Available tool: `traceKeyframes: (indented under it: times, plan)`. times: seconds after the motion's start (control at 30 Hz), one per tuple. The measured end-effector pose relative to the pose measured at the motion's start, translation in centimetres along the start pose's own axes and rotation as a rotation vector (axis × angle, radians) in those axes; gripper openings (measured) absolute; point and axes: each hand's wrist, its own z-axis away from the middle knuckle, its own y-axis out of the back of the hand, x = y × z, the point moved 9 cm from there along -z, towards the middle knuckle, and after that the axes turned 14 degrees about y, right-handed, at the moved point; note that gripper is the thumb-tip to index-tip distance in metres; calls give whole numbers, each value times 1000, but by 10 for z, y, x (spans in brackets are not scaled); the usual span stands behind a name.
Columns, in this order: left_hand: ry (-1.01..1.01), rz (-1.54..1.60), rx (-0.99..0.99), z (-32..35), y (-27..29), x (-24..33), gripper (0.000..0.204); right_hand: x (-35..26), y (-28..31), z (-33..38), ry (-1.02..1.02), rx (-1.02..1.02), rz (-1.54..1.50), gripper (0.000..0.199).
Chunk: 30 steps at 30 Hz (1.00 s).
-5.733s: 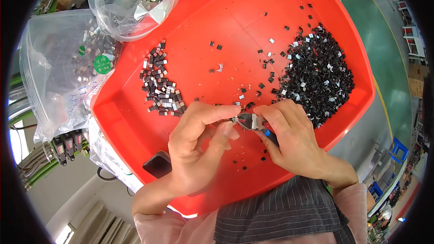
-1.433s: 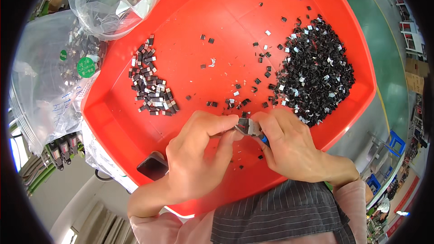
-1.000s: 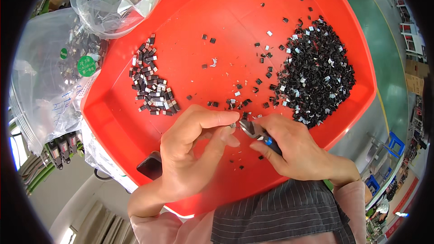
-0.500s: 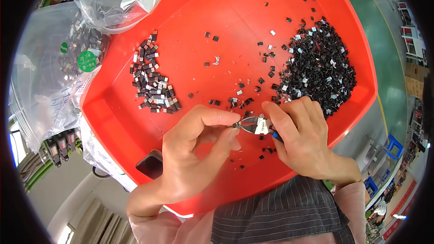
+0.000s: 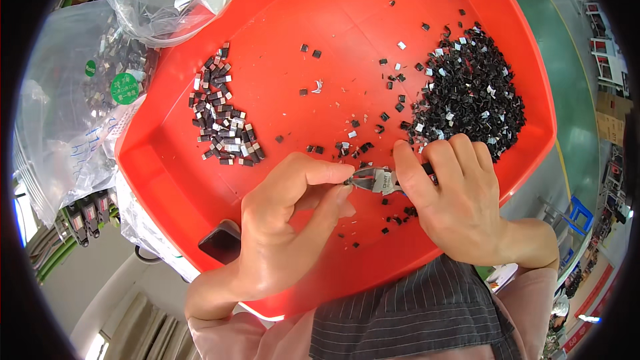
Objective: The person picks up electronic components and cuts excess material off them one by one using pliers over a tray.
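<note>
My right hand (image 5: 460, 203) is wrapped round the handles of small metal pliers (image 5: 379, 181), whose jaws point left. At the tips of the jaws, my left hand (image 5: 287, 223) pinches thumb and forefinger on a small dark piece, mostly hidden by the fingers. Both hands are over a large red plastic tray (image 5: 267, 20). Left of them lies a small heap of black-and-silver connector-like parts (image 5: 223, 120). On the right is a large heap of black scraps (image 5: 473, 90) with silvery bits among them.
Loose black bits are scattered across the tray's middle. A dark glossy rounded object (image 5: 222, 242) rests against the near left wall. Clear plastic bags (image 5: 70, 107) of small metal parts stand beyond the tray's left side, one open bag (image 5: 167, 17) overlapping its rim.
My right hand has shifted slightly right and turned, with its fingers more curled over the handles. The pliers have rolled a little; my left hand has barely moved.
</note>
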Motion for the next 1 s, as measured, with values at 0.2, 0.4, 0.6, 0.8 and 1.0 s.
traceKeyframes:
  times: [0.2, 0.4, 0.6, 0.8, 1.0]
  plan:
    - [32, -61, -14, 4, -5, 3, 25, -4, -3, -3, -4, -147, 36, 32]
    - [-24, -100, -2, 4, -7, 2, 22, -10, -9, -1, 43, -222, 56, 31]
    - [-35, -52, 26, 3, -4, 2, 24, -10, -11, 3, 5, -165, -38, 31]
    - [63, 167, -68, 5, -3, 2, 24, -3, -5, 0, -76, -119, -489, 32]
    - [123, 253, -107, 3, -3, 1, 33, 10, -4, 2, -162, -22, -542, 29]
